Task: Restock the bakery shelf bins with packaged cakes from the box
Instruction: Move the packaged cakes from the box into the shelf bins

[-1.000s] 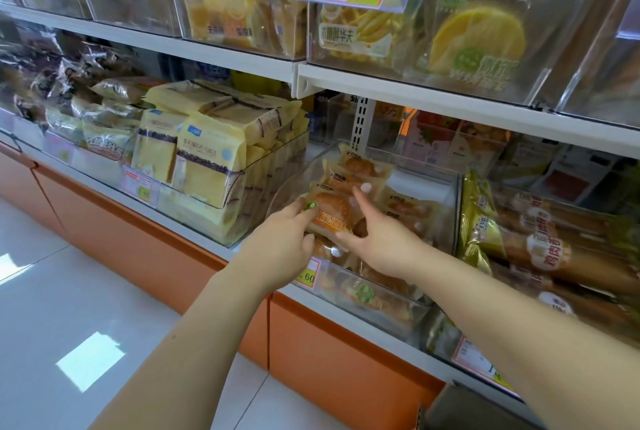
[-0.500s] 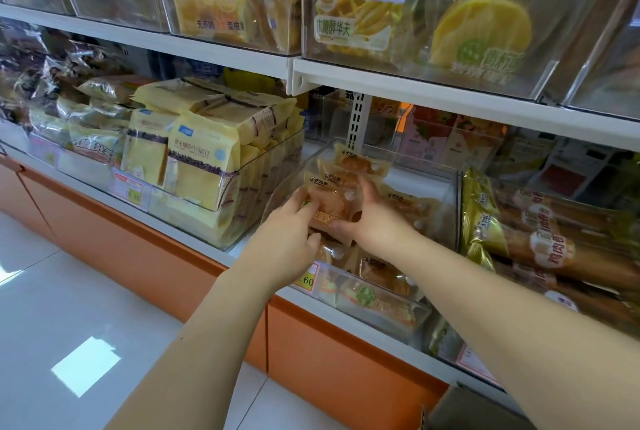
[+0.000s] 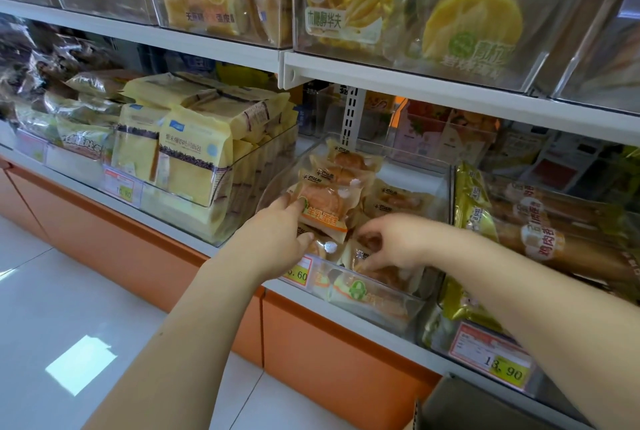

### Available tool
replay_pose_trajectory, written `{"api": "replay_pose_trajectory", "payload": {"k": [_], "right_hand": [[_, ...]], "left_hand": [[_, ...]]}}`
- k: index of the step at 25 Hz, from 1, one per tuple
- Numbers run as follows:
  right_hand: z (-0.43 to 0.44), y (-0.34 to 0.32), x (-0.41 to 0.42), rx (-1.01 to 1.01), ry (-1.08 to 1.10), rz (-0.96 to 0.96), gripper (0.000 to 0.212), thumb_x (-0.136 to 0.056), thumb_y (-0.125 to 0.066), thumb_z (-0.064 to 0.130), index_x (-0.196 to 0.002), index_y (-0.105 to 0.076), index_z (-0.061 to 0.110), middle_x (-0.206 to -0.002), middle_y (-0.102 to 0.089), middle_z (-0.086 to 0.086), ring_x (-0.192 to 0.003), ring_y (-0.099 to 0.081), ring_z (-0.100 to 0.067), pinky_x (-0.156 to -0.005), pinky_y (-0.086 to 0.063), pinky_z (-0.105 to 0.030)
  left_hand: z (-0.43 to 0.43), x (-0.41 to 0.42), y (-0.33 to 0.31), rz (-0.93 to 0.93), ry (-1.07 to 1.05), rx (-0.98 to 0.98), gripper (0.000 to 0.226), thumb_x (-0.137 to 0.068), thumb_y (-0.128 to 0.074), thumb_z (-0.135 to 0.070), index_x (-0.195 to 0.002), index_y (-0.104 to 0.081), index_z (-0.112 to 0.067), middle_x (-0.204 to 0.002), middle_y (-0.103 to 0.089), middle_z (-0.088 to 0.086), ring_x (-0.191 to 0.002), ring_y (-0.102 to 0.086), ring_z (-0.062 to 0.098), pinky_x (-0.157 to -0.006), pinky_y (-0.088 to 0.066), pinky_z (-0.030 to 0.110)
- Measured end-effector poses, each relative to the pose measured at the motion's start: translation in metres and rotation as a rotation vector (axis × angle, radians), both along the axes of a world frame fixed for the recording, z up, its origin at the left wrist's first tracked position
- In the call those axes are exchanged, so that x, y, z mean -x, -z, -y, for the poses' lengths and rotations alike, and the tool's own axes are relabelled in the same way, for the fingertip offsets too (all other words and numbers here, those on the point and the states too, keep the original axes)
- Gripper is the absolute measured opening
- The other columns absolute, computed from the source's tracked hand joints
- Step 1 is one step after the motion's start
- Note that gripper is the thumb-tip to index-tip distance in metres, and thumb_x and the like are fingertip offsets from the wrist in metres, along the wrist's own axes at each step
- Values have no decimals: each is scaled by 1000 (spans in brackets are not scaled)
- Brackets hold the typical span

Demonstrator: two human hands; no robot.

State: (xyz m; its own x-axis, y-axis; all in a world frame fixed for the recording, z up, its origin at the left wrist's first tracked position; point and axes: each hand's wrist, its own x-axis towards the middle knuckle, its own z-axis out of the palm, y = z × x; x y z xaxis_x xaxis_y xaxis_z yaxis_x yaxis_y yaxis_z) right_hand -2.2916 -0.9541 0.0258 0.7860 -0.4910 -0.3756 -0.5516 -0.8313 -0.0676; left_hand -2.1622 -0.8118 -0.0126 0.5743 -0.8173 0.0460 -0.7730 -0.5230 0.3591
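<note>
A clear plastic bin [image 3: 381,294] on the lower shelf holds several packaged cakes in clear wrappers with orange print. My left hand [image 3: 277,239] holds the left edge of an upright packaged cake [image 3: 323,204] at the bin's front left, thumb under it and fingers at its top corner. My right hand [image 3: 391,239] reaches into the front of the bin with curled fingers and pinches another cake packet [image 3: 367,256] lying low there. More cake packets [image 3: 346,163] stand behind.
A bin of yellow bread packs [image 3: 187,159] stands to the left, a bin of long sausage buns [image 3: 540,239] to the right. The upper shelf [image 3: 415,83] overhangs with more bins. A cardboard box corner [image 3: 485,409] shows at bottom right. Orange cabinet base below.
My right hand has left the upright packet and dropped to the front of the bin, onto a lower packet. My left hand stays on the upright packet's left edge.
</note>
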Motion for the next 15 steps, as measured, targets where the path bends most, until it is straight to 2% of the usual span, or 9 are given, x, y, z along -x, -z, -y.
{"api": "replay_pose_trajectory", "payload": {"k": [2,4,8,10,11,13,15], "right_hand": [[10,-14,5,80,14,30,66,-89,-65,37,-146,-37,21,-144,-47,-1,-126,-49,-23,-103,-43,-34],[20,-19,2,185,24,-46,62,-91,-62,36,-144,-39,15,-142,-48,-6,-124,-50,-25,-102,-43,-33],[18,-1,-14,182,-24,-293,52,-97,-52,36,-139,-46,7,-136,-53,-10,-119,-54,-27,-100,-46,-35],[23,0,-17,189,-38,-314,47,-97,-51,33,-137,-49,8,-131,-56,-9,-114,-56,-26,-93,-49,-33],[28,-4,-19,202,-3,-245,43,-97,-51,30,-135,-51,9,-126,-59,-8,-107,-59,-24,-83,-51,-30],[36,-13,-21,240,150,30,40,-97,-49,23,-135,-50,12,-118,-60,-6,-94,-59,-22,-64,-46,-26],[39,-14,-27,173,226,258,49,-97,-44,18,-145,-36,19,-130,-54,-8,-102,-58,-25,-69,-42,-26]], "left_hand": [[1,2,0,26,7,60,68,-99,-48,-39,-156,-15,-24,-164,-8,3,-148,-21,25,-115,-28,37],[4,5,0,52,28,117,68,-98,-49,-39,-155,-16,-25,-164,-6,3,-149,-15,25,-117,-23,37],[13,10,8,71,75,120,69,-98,-49,-42,-155,-14,-27,-165,0,0,-150,-1,21,-119,-16,39],[15,7,11,57,73,118,70,-97,-50,-41,-155,-12,-29,-165,3,-1,-151,2,20,-119,-16,40],[15,6,11,55,65,125,70,-97,-50,-41,-155,-13,-30,-165,3,-2,-151,1,21,-119,-17,41],[15,3,11,60,46,143,70,-97,-51,-40,-155,-13,-30,-164,4,-3,-150,-1,21,-119,-20,42],[18,3,12,64,43,152,71,-97,-51,-40,-155,-11,-32,-164,5,-4,-150,-1,21,-118,-22,42]]}}
